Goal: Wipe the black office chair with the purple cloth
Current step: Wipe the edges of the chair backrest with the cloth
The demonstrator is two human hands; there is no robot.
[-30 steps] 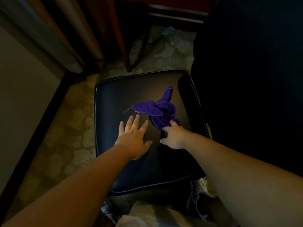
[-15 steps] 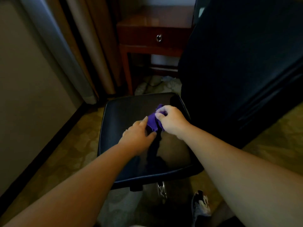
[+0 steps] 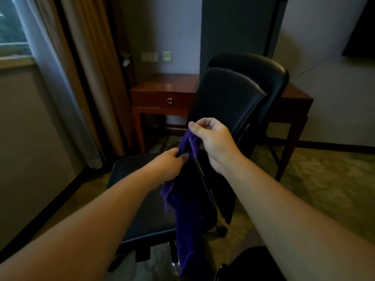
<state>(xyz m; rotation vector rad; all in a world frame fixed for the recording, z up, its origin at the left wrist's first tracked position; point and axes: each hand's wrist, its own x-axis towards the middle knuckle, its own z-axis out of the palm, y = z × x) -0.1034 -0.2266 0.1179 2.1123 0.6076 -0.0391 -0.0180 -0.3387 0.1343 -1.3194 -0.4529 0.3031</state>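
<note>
Purple and bunched up, the cloth [image 3: 188, 209] is in the air, held by both hands over the near right corner of the chair seat [image 3: 150, 220]. Its long loose end hangs down past the seat's near edge, towards the floor.

Right hand [image 3: 215, 140]: highest, holds the top of the cloth. Fingers [image 3: 205, 123] are curled in, with the thumb tip pressed against the forefinger; the cloth comes out from under the thumb. Exact contact is hidden by the hand.

Left hand [image 3: 165, 166]: lower and just left, fingers curled, pinching a fold of the cloth a little below the right hand's grip.

The chair is black and glossy. The seat is under the left forearm; the backrest [image 3: 227, 102] rises to the right, behind the right hand, tilted away. Cloth and seat: can't tell whether they touch.

Behind the chair is a red-brown wooden desk [image 3: 162, 94], with a drawer knob [image 3: 170, 101] on its left end. Wall sockets [image 3: 167, 56] sit above it, and a dark tall panel [image 3: 233, 27] stands to their right.

Far left is a window [image 3: 12, 23], then a sheer curtain [image 3: 50, 67] and a tan curtain [image 3: 91, 78] reaching the floor. Patterned carpet [image 3: 324, 179] is on the right. Something dark sits at the bottom edge between the forearms, too blurred to identify.
</note>
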